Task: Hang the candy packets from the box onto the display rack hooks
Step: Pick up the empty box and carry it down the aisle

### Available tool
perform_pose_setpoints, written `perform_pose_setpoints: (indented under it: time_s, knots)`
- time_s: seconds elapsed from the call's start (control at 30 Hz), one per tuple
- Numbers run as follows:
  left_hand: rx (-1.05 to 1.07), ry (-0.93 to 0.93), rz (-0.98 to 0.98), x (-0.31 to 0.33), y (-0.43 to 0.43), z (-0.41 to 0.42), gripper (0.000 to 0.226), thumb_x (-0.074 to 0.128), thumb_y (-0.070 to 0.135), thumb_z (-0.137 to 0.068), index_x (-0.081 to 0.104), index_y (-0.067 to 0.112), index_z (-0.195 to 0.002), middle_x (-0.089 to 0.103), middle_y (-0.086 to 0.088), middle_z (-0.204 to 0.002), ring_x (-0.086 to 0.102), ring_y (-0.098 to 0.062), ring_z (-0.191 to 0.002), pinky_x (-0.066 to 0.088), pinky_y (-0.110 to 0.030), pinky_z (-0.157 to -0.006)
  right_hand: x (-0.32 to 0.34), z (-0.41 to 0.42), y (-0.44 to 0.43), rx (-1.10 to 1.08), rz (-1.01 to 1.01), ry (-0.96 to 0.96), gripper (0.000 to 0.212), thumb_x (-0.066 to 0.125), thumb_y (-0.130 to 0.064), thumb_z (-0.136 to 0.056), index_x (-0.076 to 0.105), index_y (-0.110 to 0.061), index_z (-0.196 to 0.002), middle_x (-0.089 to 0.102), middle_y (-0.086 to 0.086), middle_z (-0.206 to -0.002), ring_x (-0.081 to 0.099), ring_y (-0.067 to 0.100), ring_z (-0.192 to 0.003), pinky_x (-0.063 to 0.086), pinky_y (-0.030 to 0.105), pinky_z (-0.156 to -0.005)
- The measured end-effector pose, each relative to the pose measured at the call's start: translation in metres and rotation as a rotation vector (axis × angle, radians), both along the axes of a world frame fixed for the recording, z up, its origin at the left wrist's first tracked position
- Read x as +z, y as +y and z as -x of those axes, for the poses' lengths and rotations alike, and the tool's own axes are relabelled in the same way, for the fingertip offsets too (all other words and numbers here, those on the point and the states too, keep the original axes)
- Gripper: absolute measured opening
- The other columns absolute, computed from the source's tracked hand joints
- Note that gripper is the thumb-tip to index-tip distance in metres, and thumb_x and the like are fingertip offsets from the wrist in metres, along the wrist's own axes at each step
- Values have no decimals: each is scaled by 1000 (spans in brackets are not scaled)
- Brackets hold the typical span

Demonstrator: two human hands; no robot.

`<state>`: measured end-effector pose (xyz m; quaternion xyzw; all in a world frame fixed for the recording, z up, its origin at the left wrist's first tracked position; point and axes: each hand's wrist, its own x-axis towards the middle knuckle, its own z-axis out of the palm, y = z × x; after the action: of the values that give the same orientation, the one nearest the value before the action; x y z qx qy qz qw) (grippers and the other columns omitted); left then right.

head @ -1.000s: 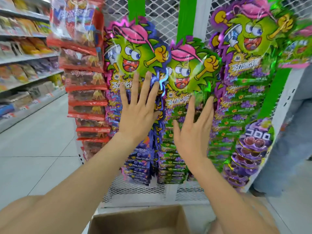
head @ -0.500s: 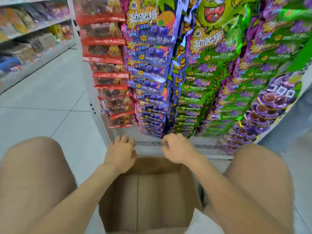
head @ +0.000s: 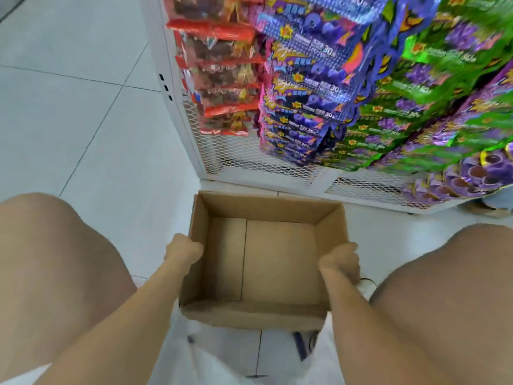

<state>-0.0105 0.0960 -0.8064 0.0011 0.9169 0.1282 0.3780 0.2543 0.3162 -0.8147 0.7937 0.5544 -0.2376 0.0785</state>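
An open cardboard box (head: 266,208) sits on the floor between my knees, and I see nothing inside it. My left hand (head: 181,250) grips the box's left wall. My right hand (head: 340,261) grips its right wall. Above and behind the box stands the white mesh display rack (head: 249,157), hung with rows of candy packets: purple-blue ones (head: 302,87), green ones (head: 416,87) and red ones (head: 222,65).
Pale floor tiles (head: 83,107) stretch away to the left of the rack. Purple round-pattern packets (head: 472,176) hang low at the rack's right end. My bare knees flank the box on both sides. Another person's shoe (head: 488,209) shows at the far right.
My hands left the hanging packets, dropped to the box and now grip its side walls. My view tilted down from the rack to the box.
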Motion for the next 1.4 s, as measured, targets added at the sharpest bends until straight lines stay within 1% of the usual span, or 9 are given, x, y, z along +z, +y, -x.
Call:
perform_pose_setpoints:
  time_s: [0.2, 0.4, 0.53, 0.73, 0.8, 0.9, 1.07, 1.13, 1.4]
  knots:
    - [-28, 166, 28, 37, 1, 34, 31, 59, 20, -97, 52, 13, -127, 64, -14, -119, 62, -42, -110, 46, -42, -83, 36, 17, 10, 337, -81, 107, 30, 46, 3, -96, 48, -5, -125, 64, 22, -103, 64, 40, -89, 58, 49, -77]
    - [-211, 286, 37, 136, -26, 92, 24, 56, 17, -92, 54, 17, -116, 65, -8, -100, 63, -36, -89, 44, -38, -70, 133, 38, -17, 618, 145, 220, 62, 56, 1, -94, 27, -8, -148, 57, 8, -83, 58, 32, -75, 48, 38, -68]
    - [-267, 271, 126, 219, -69, 127, 17, 52, 5, -91, 50, 12, -107, 58, -6, -88, 58, -34, -80, 39, -37, -65, 217, 88, -62, 557, 405, 97, 72, 58, -2, -96, 20, -6, -156, 64, 19, -115, 62, 39, -105, 49, 36, -89]
    - [-402, 174, 383, 351, -173, 206, 25, 54, 3, -91, 55, 12, -114, 67, -11, -110, 68, -33, -99, 41, -35, -72, 333, 187, -145, 882, 654, -251, 67, 56, -24, -103, 26, 4, -156, 47, 15, -154, 47, 30, -144, 35, 29, -111]
    - [-394, 148, 441, 395, -202, 238, 30, 56, 2, -91, 57, 13, -119, 68, -10, -113, 69, -31, -103, 44, -35, -74, 367, 220, -171, 902, 653, -276, 58, 56, -22, -102, 39, 5, -150, 49, 16, -153, 50, 30, -141, 38, 30, -109]
    - [-358, 107, 462, 441, -234, 286, 35, 58, 5, -92, 54, 12, -126, 67, -10, -120, 68, -32, -112, 47, -36, -78, 413, 277, -204, 903, 668, -261, 41, 60, -14, -97, 55, 3, -135, 59, 19, -139, 60, 32, -124, 48, 27, -84]
    - [-261, 61, 482, 454, -258, 345, 37, 58, 3, -92, 52, 9, -128, 63, -14, -123, 64, -35, -115, 46, -38, -82, 428, 346, -218, 858, 629, -166, 37, 50, -19, -107, 48, -2, -139, 58, 11, -139, 57, 27, -129, 42, 24, -85]
    - [-190, 78, 465, 460, -266, 361, 38, 57, 2, -93, 50, 7, -129, 62, -17, -124, 64, -39, -116, 47, -40, -84, 438, 369, -221, 787, 579, -110, 39, 57, -14, -102, 43, -1, -136, 60, 17, -126, 60, 32, -113, 40, 28, -78]
    - [83, 251, 173, 518, -259, 443, 14, 48, 10, -103, 46, 8, -117, 63, -20, -107, 51, -38, -83, 41, -45, -71, 501, 466, -190, 667, 139, 283, 15, 55, -9, -94, 46, -15, -105, 61, 6, -89, 60, 31, -79, 42, 36, -61]
